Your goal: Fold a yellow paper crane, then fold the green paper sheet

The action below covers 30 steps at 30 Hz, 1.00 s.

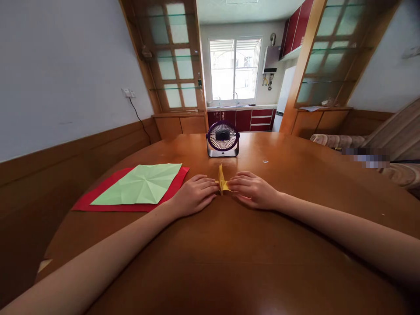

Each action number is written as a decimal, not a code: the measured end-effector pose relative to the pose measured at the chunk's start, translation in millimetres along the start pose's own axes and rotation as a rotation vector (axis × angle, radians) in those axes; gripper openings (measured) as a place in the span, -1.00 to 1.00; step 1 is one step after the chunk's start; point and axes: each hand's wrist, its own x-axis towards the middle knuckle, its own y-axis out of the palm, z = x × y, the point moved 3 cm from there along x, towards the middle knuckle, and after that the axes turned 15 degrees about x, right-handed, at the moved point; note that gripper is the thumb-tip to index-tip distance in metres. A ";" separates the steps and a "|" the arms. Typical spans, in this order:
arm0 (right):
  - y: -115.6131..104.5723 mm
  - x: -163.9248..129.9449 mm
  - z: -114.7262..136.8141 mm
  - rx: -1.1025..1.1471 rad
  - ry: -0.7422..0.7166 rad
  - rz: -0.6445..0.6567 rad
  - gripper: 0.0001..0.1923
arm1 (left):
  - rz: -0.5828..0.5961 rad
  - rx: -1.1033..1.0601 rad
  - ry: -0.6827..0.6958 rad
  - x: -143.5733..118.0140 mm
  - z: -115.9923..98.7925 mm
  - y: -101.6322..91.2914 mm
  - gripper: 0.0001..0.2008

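- The left hand (194, 194) lies palm down on the wooden table (229, 245), its fingers (210, 185) stretched toward the middle and pinching one side of a small folded yellow paper (222, 182).
- The right hand (253, 190) mirrors it from the other side; its fingertips (233, 183) press on the paper's opposite edge, so both hands grasp the piece between them.
- The yellow paper sits on the table exactly between the two sets of fingertips, with a narrow point standing up above them. Its lower part is covered by the fingers, and the shape of the folds is too small to make out.
- Whether the thumbs are under or beside the paper cannot be told; they are hidden beneath the hands.
- Beyond the fingertips, well apart, stands a small round desk fan (222, 139) facing the camera.
- Out past the left hand's knuckles lies a creased light green sheet (141, 183) on top of a red sheet (98, 197), of which only the border shows.
- Both forearms run out of the bottom corners, cut off by the frame.
- A blurred patch hides something at the right, past the table's edge.
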 end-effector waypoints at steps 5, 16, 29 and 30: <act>3.9 -3.0 -3.8 -0.029 0.007 0.031 -0.60 | 0.010 -0.045 -0.036 -0.3 0.5 1.1 -0.77; 5.9 -2.5 -7.2 0.057 0.098 0.087 -0.62 | 0.023 -0.167 -0.089 -1.9 3.3 7.5 -0.82; -1.0 -4.1 -5.6 -0.022 0.025 -0.076 -0.75 | -0.007 0.000 -0.076 -0.6 5.0 -3.4 -0.86; -2.0 -3.9 -4.7 -0.041 0.015 -0.096 -0.77 | -0.010 0.026 -0.070 -0.8 6.1 -4.4 -0.86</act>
